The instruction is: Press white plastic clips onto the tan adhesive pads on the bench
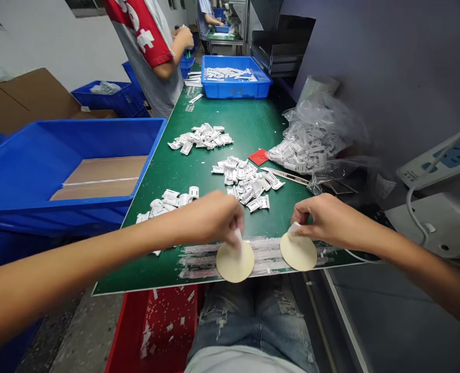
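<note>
My left hand [225,220] pinches a small white piece [238,236] over a round cream disc [235,263] at the table's front edge. To the right, my right hand [311,215] has its fingers closed on another white piece [293,228] at the upper edge of a second cream disc [299,252]. Both discs lie over a strip of worn, greyish tape [267,254]. Beyond my hands are piles of small white printed pieces: a middle pile [247,178], a far pile [202,137] and a near-left pile [170,199], partly behind my left arm.
A clear bag of white pieces [311,140], a red square [258,156] and a cutter [286,176] lie right on the green table [249,116]. A blue tray [235,90] stands at the back. Large blue bin [82,207] at left; a person [148,46] stands beyond it.
</note>
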Tool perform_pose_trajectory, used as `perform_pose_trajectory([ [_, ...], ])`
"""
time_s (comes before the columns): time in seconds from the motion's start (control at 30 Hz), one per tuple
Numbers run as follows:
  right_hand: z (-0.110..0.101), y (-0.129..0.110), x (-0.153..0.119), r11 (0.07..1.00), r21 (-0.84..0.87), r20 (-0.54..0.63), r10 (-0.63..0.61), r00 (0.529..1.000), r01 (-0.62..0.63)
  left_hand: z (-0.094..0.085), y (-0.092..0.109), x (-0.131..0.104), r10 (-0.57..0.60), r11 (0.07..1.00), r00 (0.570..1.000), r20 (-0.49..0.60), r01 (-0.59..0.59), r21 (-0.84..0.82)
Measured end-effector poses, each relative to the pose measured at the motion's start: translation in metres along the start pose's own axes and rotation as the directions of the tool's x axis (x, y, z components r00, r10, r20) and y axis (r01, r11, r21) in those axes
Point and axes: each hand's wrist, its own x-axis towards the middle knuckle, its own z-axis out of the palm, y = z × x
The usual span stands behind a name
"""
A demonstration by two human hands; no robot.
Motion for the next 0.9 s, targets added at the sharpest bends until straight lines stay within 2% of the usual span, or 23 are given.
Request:
perform_pose_trajectory([
  [0.1,-0.004,0.001,0.0,1.0,-0.019,0.05,-0.023,0.998,0.024,0.0,-0.006,-0.001,-0.029,0.999,1.0,0.008,0.029,0.024],
  [0.17,-0.005,0.004,0.002,0.999,-0.049,-0.003,0.001,1.0,-0.002,0.001,-0.009,0.0,-0.072,0.995,0.996,-0.054,0.075,0.06],
  [0.23,-0.005,0.006,0.003,0.999,-0.053,-0.037,0.01,0.999,-0.012,0.001,-0.01,0.0,-0.061,0.997,0.997,-0.045,0.063,0.054],
  [0.3,-0.005,0.006,0.004,1.0,-0.029,-0.007,-0.002,1.0,0.001,0.003,-0.009,-0.002,-0.046,0.997,0.999,-0.026,0.047,0.054],
  [0.43,-0.003,0.005,0.005,1.0,0.0,-0.018,0.012,1.0,-0.012,0.007,-0.006,-0.006,-0.061,0.992,0.988,-0.144,0.075,0.097],
  [0.57,0.0,0.004,0.004,1.0,0.024,-0.036,0.011,0.999,-0.01,0.013,-0.004,-0.011,-0.043,0.997,0.996,-0.08,0.049,0.062],
  [0.63,0.001,0.003,0.004,0.999,0.023,-0.058,0.029,0.998,-0.028,0.015,-0.004,-0.012,-0.046,0.997,0.995,-0.093,0.051,0.054],
  [0.77,0.003,0.001,0.001,1.0,-0.004,-0.022,0.017,1.0,-0.017,0.015,-0.003,-0.013,-0.037,0.998,0.994,-0.098,0.042,0.041],
  [0.9,0.005,0.002,-0.002,0.995,-0.071,-0.12,0.064,0.991,-0.073,0.015,-0.003,-0.014,-0.016,0.999,0.994,-0.108,0.02,0.035],
])
